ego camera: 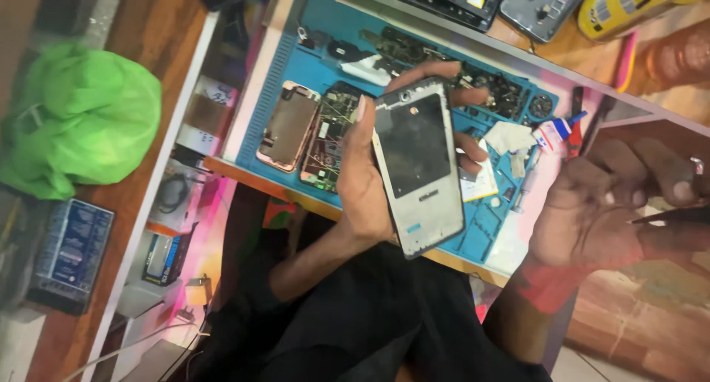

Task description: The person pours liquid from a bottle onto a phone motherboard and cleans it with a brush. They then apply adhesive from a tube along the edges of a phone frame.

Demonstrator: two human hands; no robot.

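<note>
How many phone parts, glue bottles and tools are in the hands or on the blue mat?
Phone frames: 2, grey frame in left hand, rose-gold frame on blue mat
Circuit boards: 1
Glue bottles: 1
Thin tools: 1, in right hand
Total: 5

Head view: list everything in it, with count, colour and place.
phone frame: one, silver with dark centre, held upright above the mat
work mat: one, blue, on the desk
phone back cover: one, rose gold, on the mat's left part
circuit board: one, green, beside the cover
glue tube: one, white with blue tip, right of the mat
bag: one, green, far left
left hand: grips the frame
right hand: holds thin dark tool
</note>
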